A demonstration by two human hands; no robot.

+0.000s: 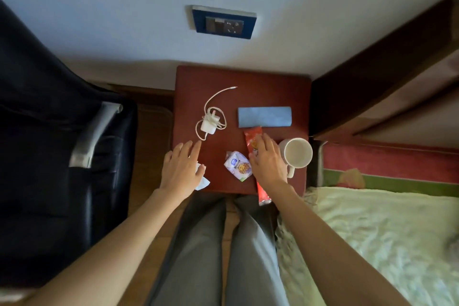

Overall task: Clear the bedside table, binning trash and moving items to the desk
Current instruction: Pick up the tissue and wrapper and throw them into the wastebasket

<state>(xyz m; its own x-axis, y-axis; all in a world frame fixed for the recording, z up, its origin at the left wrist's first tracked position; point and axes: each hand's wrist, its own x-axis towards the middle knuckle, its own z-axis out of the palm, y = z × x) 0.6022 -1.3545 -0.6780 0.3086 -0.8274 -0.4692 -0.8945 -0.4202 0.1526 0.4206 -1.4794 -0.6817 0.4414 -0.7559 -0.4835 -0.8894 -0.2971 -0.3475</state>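
Note:
On the reddish-brown bedside table (268,87) lie a white charger with its coiled cable (210,123), a folded blue cloth (264,117), a long red snack wrapper (252,140), a crumpled white wrapper with a cartoon print (237,165) and a white mug (296,153). My left hand (182,169) hovers flat over the table's front left, fingers apart, above a crumpled white tissue (202,181) that it partly hides. Fingers spread, my right hand (267,159) rests over the red wrapper, between the cartoon wrapper and the mug. Neither hand grips anything.
A dark office chair (62,156) stands to the left of the table. A bed with a pale green cover (372,231) and a wooden headboard (385,69) is on the right. A wall socket (223,22) sits above the table. My legs in grey trousers (223,256) are in front.

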